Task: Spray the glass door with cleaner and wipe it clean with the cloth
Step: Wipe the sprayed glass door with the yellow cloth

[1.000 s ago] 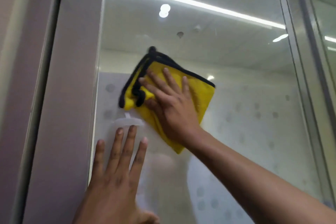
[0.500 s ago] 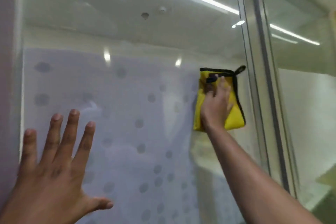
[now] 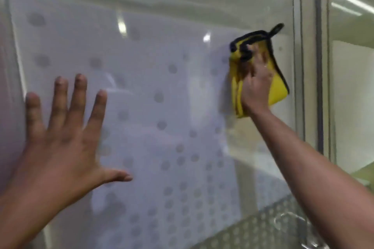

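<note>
The glass door (image 3: 162,66) fills the view, its pane frosted with grey dots and reflecting ceiling lights. A folded yellow cloth (image 3: 278,89) with black trim and a hanging loop is pressed flat on the glass near the door's right edge. My right hand (image 3: 256,87) lies on top of it, fingers pointing up, holding it against the pane. My left hand (image 3: 60,137) rests flat on the glass at the lower left, fingers spread, with nothing in it. No spray bottle is in view.
A metal frame post (image 3: 307,66) runs vertically just right of the cloth, with another glass panel (image 3: 352,87) beyond it. The door's left frame (image 3: 8,87) stands beside my left hand. A curved metal fitting (image 3: 291,220) shows at the lower right.
My right hand has carried the cloth from the upper left of the pane across to the right edge, then slightly downward. My left hand stays flat on the glass; the view panned right.
</note>
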